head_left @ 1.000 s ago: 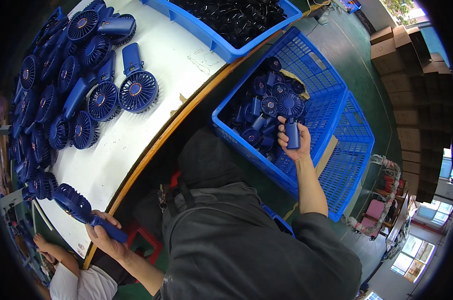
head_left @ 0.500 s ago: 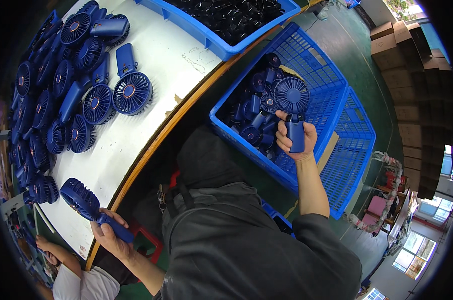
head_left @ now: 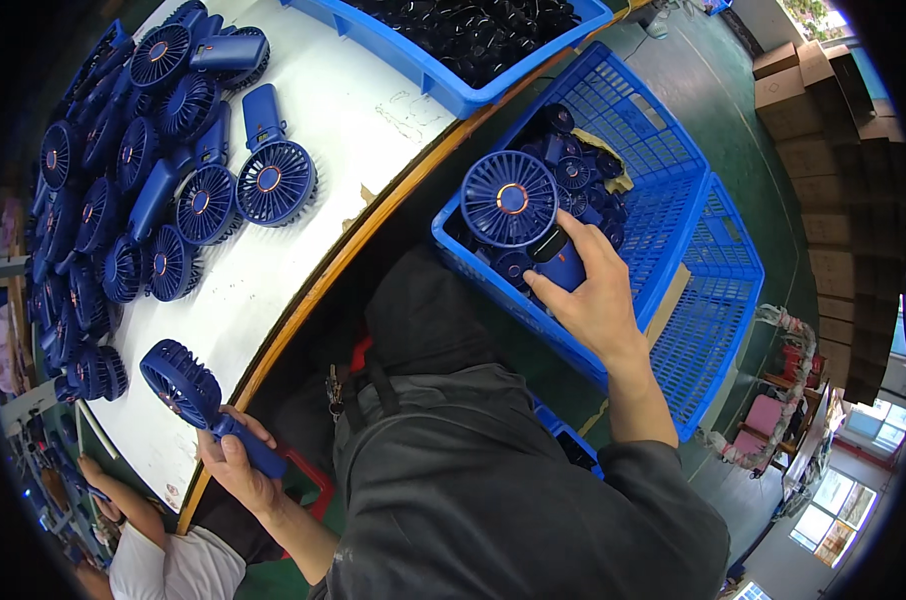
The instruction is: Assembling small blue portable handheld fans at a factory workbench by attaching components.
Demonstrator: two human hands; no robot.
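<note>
In my right hand (head_left: 601, 290) is a dark blue handheld fan (head_left: 511, 200), gripped by its handle, its round grille tilted up toward me. It is over the blue plastic crate (head_left: 663, 235), where more fans (head_left: 573, 172) lie in a heap. My left hand (head_left: 241, 462) has its fingers closed round the handle of another blue handheld fan (head_left: 181, 383), near the table's front edge. Many similar fans (head_left: 138, 150) are piled on the left part of the white table (head_left: 348, 130); one fan (head_left: 273, 182) lies at the pile's right side.
A blue tray (head_left: 453, 95) of small black parts stands at the table's far edge. Beside the first crate sits a second blue crate (head_left: 728, 290). Cardboard boxes (head_left: 803, 150) are stacked at the far right. At lower left another person's arm (head_left: 128, 500) shows.
My right hand has turned its fan over and brought it left, so the grille's orange-ringed centre now shows. My left hand stays at the table edge with its fan, nearly unmoved.
</note>
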